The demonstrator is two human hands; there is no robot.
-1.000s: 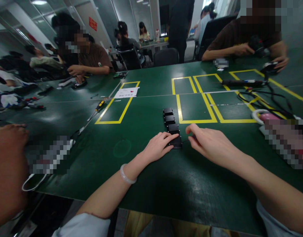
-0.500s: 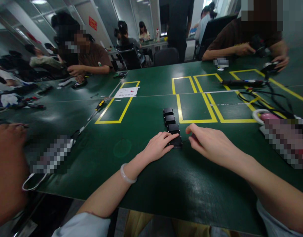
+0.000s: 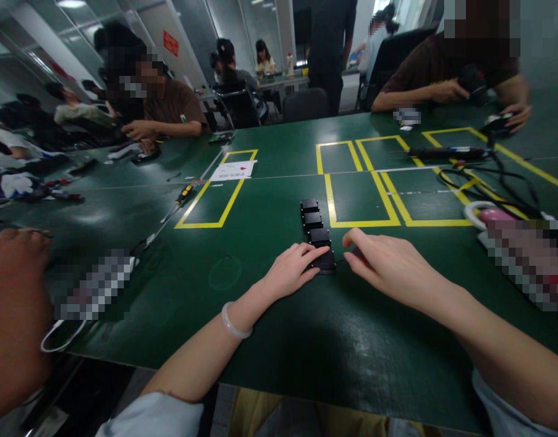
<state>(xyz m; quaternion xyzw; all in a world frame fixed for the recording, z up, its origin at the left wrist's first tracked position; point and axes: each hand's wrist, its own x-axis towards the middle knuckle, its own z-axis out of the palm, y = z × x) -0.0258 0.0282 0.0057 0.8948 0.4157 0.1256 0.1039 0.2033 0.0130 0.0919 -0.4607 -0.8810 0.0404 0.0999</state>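
Observation:
Several small black blocks [image 3: 312, 220] with bright metal points along their sides stand in a row on the green table [image 3: 261, 340]. My left hand [image 3: 295, 267], with a pale bracelet at the wrist, has its thumb and index finger on the nearest black block [image 3: 324, 261], which sits low on the table. Just right of that block is my right hand [image 3: 379, 258], its index finger and thumb curled with a gap between the tips. A dark patch shows inside its fingers; I cannot make out what it is.
Yellow tape outlines [image 3: 363, 224] mark the table ahead. A screwdriver [image 3: 184, 193] and a paper sheet [image 3: 233, 170] lie to the left. Black cables [image 3: 501, 176] and a pink item [image 3: 495, 215] are at right. Another person's arm [image 3: 17, 315] reaches in at left; co-workers sit opposite.
My right hand has shifted very slightly left, toward the nearest black block. My left hand and the row of blocks stay where they were.

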